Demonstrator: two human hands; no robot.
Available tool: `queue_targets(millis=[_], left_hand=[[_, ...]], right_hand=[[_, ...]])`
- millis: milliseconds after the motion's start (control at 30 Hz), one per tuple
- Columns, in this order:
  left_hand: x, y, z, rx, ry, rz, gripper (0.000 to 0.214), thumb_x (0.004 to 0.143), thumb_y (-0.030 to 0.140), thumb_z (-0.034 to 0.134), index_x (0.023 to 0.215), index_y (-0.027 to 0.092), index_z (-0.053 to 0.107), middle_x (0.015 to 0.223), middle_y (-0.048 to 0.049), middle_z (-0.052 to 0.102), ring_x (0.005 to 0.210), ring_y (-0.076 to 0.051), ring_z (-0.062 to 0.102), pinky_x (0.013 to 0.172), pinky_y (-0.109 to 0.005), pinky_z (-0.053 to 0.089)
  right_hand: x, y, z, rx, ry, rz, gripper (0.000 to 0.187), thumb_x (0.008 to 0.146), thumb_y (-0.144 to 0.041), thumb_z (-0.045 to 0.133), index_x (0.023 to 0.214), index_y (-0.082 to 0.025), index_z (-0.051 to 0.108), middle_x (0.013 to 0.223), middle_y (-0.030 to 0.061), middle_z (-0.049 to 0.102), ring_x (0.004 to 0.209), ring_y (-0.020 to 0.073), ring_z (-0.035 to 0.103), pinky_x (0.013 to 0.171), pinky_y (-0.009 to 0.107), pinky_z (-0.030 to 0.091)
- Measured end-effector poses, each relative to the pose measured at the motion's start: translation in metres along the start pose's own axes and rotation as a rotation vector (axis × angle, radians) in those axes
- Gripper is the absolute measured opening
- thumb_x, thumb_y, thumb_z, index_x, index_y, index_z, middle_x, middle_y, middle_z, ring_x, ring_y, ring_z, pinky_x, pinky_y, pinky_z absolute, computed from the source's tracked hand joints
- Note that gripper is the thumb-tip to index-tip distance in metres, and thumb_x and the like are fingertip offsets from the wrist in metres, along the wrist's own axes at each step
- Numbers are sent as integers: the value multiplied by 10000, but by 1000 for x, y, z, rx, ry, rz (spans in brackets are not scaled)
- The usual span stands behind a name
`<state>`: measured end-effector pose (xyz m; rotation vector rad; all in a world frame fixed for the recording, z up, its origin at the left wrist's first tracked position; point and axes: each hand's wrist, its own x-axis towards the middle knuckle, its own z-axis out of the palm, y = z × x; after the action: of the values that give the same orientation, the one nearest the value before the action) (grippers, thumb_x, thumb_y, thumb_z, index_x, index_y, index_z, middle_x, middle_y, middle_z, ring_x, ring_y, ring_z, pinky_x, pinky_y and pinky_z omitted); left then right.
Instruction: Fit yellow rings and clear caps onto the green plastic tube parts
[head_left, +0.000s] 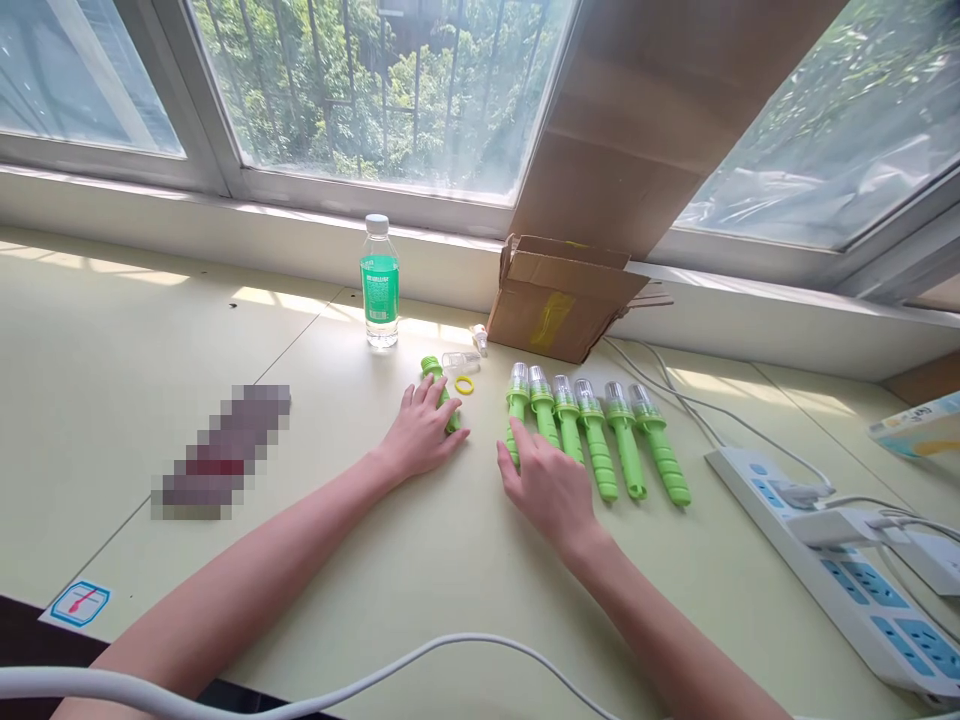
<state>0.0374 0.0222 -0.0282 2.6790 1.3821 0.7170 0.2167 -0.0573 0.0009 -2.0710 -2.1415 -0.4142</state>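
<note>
Left hand (421,432) lies flat and open over a loose green handle (433,368) near the table's (450,570) back edge, next to a yellow ring (464,385). Right hand (546,482), open too, touches the leftmost of six capped green tools (600,455).

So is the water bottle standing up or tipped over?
Upright. The water bottle stands on its base, with its white cap at the top.
</note>
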Motion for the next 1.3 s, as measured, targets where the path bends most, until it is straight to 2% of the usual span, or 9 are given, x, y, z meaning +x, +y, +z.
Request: queue_targets(millis=[233, 400, 633, 833, 1300], left_hand=[[1, -1, 2, 13, 38, 4, 436, 827, 515, 509, 1143, 216, 542, 1346, -117, 448, 1272, -327, 357, 1027, -519, 319], [0, 1, 0, 36, 42, -13, 423, 803, 548, 529, 1103, 252, 568, 1336, -89, 455, 1189, -327, 410, 930, -492, 388], [1, 2, -2, 24, 1, -20, 434, 804, 552, 531, 1119, 256, 564, 1348, -83, 441, 1086, -291, 483, 826, -427, 429], [1, 2, -1, 2, -12, -5, 417, 796, 560, 540, 1063, 241, 575, 1363, -62, 453, 1023, -270, 507, 832, -421, 427], [0, 1, -1, -29, 38, 13, 372, 800, 501, 569, 1055, 229, 572, 1330, -96, 470, 1026, -271, 515, 852, -438, 435]], right_hand=[[-8, 5, 7, 111, 142, -79, 393, 930, -329, 393, 1213, -144, 593, 766, 64, 676, 574, 167, 584, 456, 276, 284], [-11, 6, 10, 139, 204, -88, 378, 928, -330, 402, 1173, -144, 622, 740, 44, 676, 560, 144, 576, 465, 264, 281], [-13, 6, 10, 147, 179, -82, 383, 927, -340, 399, 1171, -147, 622, 770, 50, 688, 556, 135, 574, 455, 258, 270], [-12, 6, 10, 150, 168, -86, 387, 929, -342, 393, 1177, -148, 619, 785, 49, 690, 573, 135, 586, 461, 257, 284], [-12, 5, 5, 191, 123, -105, 391, 937, -329, 375, 1193, -146, 605, 787, 64, 694, 607, 152, 606, 478, 247, 298]])
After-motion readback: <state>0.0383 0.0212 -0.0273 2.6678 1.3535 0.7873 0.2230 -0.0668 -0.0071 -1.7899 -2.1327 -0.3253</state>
